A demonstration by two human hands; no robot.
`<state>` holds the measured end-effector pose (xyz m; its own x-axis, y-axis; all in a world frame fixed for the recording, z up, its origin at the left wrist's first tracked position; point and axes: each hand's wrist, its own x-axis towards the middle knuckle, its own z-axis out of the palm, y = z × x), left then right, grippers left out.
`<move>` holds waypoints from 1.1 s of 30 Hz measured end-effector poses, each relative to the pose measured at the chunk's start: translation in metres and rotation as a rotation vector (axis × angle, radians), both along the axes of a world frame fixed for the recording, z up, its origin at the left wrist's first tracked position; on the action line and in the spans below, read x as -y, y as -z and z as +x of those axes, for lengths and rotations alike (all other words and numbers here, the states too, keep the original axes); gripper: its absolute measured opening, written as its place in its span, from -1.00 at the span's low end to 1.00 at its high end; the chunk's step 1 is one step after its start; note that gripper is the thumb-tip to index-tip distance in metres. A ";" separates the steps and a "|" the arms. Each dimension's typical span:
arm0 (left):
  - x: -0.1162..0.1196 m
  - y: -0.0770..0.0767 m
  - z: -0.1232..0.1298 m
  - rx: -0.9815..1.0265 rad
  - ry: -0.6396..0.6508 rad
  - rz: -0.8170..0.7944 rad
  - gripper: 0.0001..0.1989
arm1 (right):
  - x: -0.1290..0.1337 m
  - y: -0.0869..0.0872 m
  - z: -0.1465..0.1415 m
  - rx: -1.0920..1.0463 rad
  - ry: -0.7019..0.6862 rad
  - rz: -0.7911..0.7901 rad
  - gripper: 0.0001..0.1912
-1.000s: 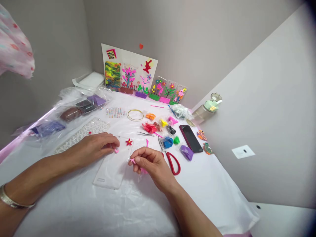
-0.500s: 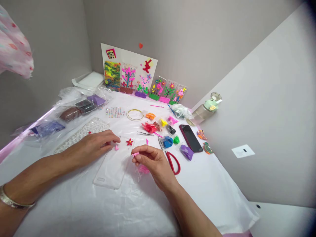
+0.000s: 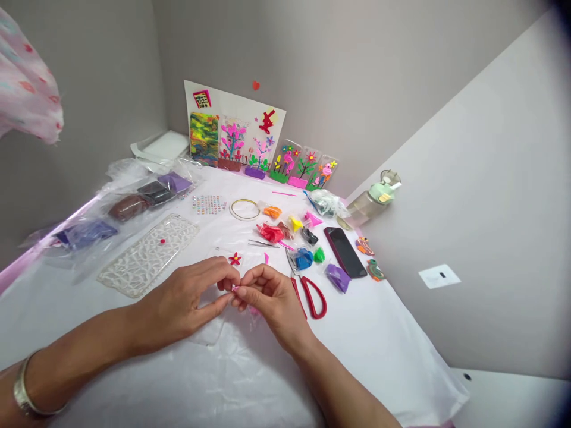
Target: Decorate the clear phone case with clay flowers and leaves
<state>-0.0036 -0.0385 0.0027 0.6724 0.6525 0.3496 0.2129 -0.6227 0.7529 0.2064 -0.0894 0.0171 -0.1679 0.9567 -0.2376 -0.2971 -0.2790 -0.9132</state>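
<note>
Left hand (image 3: 190, 300) and right hand (image 3: 277, 304) both pinch the pink clay (image 3: 234, 288); I'd squeeze lightly, avoiding the red flower (image 3: 234, 259) just beyond.

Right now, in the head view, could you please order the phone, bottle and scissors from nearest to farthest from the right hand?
1. Scissors, just right of the right hand.
2. Phone, beyond the scissors, farther right.
3. Bottle, beyond the phone.
</note>
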 end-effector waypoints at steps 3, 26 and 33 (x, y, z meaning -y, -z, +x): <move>0.001 0.004 0.002 0.034 -0.008 0.083 -0.90 | 0.002 0.000 -0.003 0.041 0.024 0.030 -0.56; -0.037 -0.003 -0.020 0.099 -0.218 -0.478 -0.65 | 0.005 -0.016 0.003 0.112 -0.118 0.084 -0.61; -0.041 -0.007 -0.022 0.179 -0.287 -0.487 -0.52 | 0.007 -0.014 0.003 0.113 -0.120 0.072 -0.61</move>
